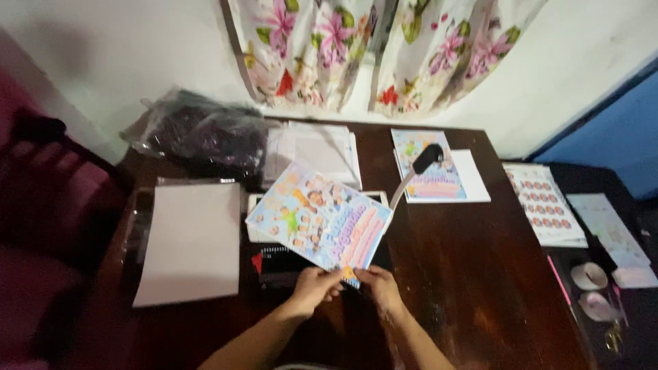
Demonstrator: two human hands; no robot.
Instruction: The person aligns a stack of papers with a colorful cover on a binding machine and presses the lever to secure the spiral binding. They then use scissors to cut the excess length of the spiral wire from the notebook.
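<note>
Left hand: left hand gripped the near edge of the colourful printed sheet, fingers curled shut on the paper.
Right hand: right hand pinched the same near edge just beside the left hand, fingers closed on it.
Sheet position: sheet was held tilted, lifted above a binding machine; its far corners pointed toward the wall.
Machine: dark base sat under the sheet; its pale lever arm with black handle rose to the right, close to the sheet's right corner.
Left of hands: blank white sheet lay flat, near the machine but apart from it.
Far edge: stack of white papers and a dark plastic bag lay against the wall side.
Far right: second printed cover lay on a white page behind the lever.
Open room: bare dark wooden table to the right of the hands gave the widest free surface, up to the table's right edge.
Beyond right edge: sticker sheet and small items lay on a separate surface.
Backdrop: floral curtain hung above the table.
</note>
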